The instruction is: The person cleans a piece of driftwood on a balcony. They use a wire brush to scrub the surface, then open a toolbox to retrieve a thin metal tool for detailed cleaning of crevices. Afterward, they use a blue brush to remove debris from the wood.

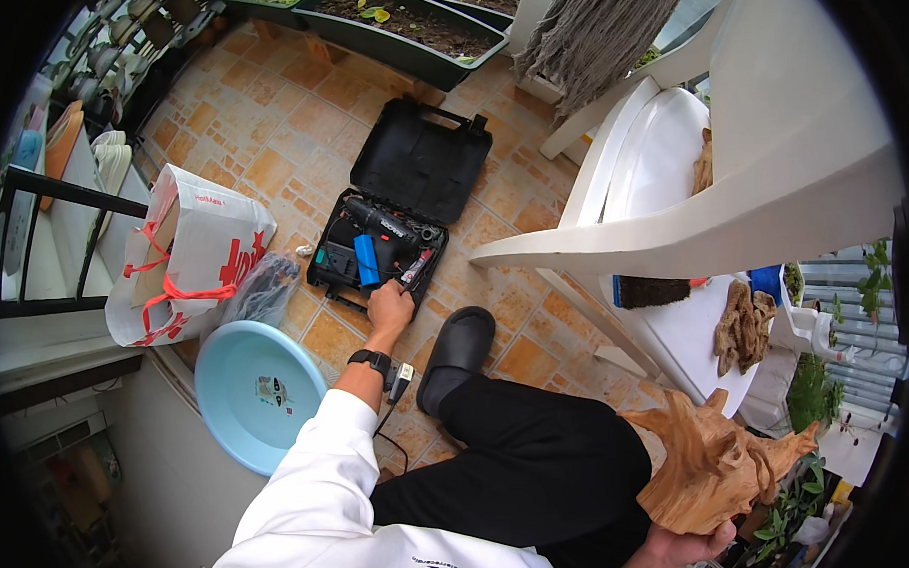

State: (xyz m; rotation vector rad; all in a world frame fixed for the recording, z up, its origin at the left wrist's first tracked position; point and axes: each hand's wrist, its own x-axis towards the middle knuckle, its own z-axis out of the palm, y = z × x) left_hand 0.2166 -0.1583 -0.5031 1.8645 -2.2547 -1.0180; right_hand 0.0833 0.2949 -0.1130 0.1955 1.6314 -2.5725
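My left hand (pixel 391 310) reaches down to the front edge of an open black plastic tool case (pixel 422 161) on the floor. Its fingers are bent over the rim, and their tips are hidden, so whether they pinch something cannot be told. Inside the case lie a black power drill (pixel 381 220), a blue block-shaped item (pixel 366 260) near my fingers, and several small loose parts. At the lower right, my right hand (pixel 678 548) holds a large, gnarled piece of driftwood (pixel 701 463) from below, beside my knee.
A light blue basin (pixel 234 412) and a white paper bag (pixel 227 217) with red print stand left. A power cord with a plug (pixel 402 376) lies near my wrist. Right is a white chair (pixel 611 252); beyond it lie a brush (pixel 650 291) and brown wood (pixel 743 326). Planters (pixel 447 78) line the back.
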